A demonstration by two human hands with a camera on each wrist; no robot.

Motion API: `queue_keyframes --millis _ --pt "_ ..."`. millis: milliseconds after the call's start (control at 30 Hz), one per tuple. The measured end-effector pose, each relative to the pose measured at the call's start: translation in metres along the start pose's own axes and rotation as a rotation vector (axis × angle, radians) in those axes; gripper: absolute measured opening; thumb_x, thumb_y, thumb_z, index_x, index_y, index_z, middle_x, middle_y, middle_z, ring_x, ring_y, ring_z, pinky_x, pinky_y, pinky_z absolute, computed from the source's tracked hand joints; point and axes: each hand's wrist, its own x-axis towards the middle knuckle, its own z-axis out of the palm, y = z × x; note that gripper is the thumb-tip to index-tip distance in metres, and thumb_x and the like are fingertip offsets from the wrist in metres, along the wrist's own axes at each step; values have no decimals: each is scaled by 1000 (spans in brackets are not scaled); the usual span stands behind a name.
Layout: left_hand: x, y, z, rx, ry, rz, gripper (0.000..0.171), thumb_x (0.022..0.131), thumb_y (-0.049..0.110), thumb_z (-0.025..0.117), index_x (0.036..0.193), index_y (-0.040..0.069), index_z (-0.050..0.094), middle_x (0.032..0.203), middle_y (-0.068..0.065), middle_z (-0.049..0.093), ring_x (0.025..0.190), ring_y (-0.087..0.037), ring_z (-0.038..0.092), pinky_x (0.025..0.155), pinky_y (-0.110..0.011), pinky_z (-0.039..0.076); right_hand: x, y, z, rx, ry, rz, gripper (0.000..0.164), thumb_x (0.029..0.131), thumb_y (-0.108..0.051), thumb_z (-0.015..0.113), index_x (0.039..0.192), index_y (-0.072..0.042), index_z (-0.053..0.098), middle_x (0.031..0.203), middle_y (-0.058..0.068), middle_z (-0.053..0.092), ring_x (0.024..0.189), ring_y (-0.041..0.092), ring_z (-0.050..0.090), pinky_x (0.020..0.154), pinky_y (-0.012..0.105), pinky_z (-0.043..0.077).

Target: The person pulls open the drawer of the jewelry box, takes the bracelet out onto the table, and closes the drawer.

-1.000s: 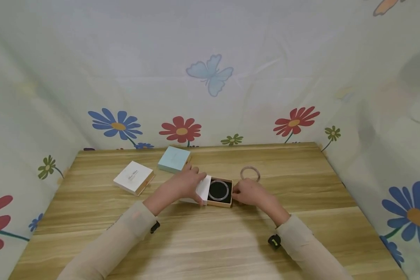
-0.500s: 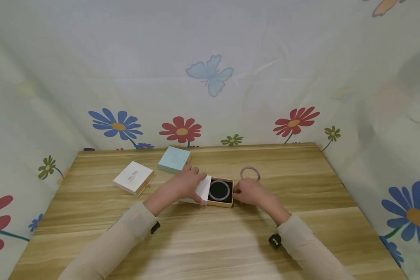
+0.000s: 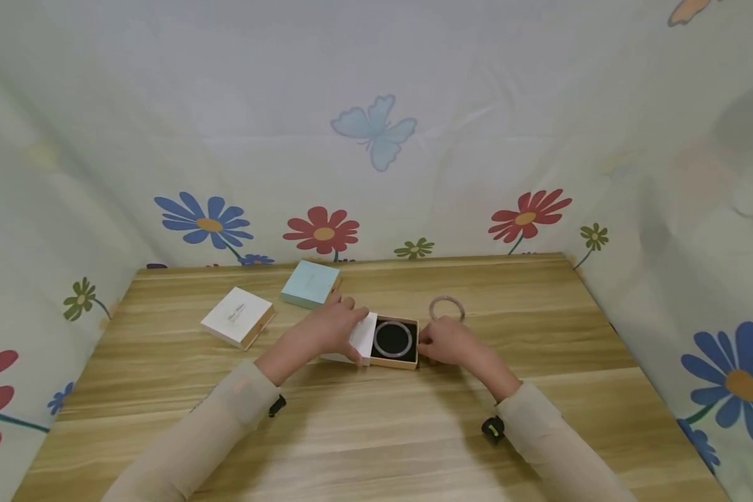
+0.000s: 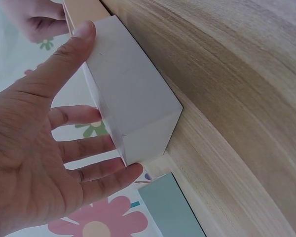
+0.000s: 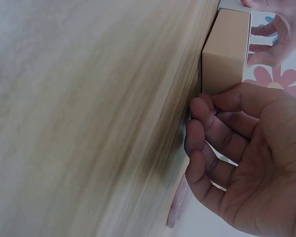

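Mid-frame, the left hand [image 3: 334,328] grips the white sleeve [image 3: 364,336]; the right hand [image 3: 448,342] pinches the end of its part-open drawer [image 3: 394,363], perhaps by a hidden tab. Pulling too hard could spill the bangle [image 3: 410,340].

A tan drawer [image 3: 394,363] juts rightward from a flat-lying white sleeve [image 3: 364,336], a pale bangle [image 3: 393,356] inside on black lining [image 3: 392,338].

A lettered white box [image 3: 237,317] lies left on the wood-grained table [image 3: 376,439], a light-blue box [image 3: 310,283] farther back, a flowered backdrop [image 3: 257,132] beyond.
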Motion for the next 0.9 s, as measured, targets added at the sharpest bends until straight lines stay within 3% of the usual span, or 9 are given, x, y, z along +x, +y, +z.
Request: queue_keyframes --millis 133,367,600,900 --pt "1 0 0 -15 -1 -2 94 67 61 89 139 10 57 122 -16 59 108 -33 45 103 -49 39 0 1 1 -6 -4 9 32 101 -24 65 69 -17 67 57 -8 56 50 8 48 53 26 39" --pt "1 0 1 -10 0 4 93 67 60 89 138 10 57 120 -15 60 105 -31 45 110 -51 34 0 4 2 -13 11 -8 31 100 -23 65 70 -17 67 59 -8 54 50 8 46 54 26 39" --pt "-1 1 -1 -26 -2 -16 94 67 59 90 140 10 57 121 -15 59 105 -31 44 99 -47 40 0 1 1 -43 24 -8 27 100 -22 66 73 -21 64 60 -8 50 53 7 42 56 26 37" --pt "-1 1 -1 -38 -3 -17 94 67 58 90 140 11 57 121 -14 59 103 -30 43 93 -45 42 -4 -1 -5 -44 28 38 20 100 -22 66 81 -17 68 64 -7 55 56 8 46 57 27 40"
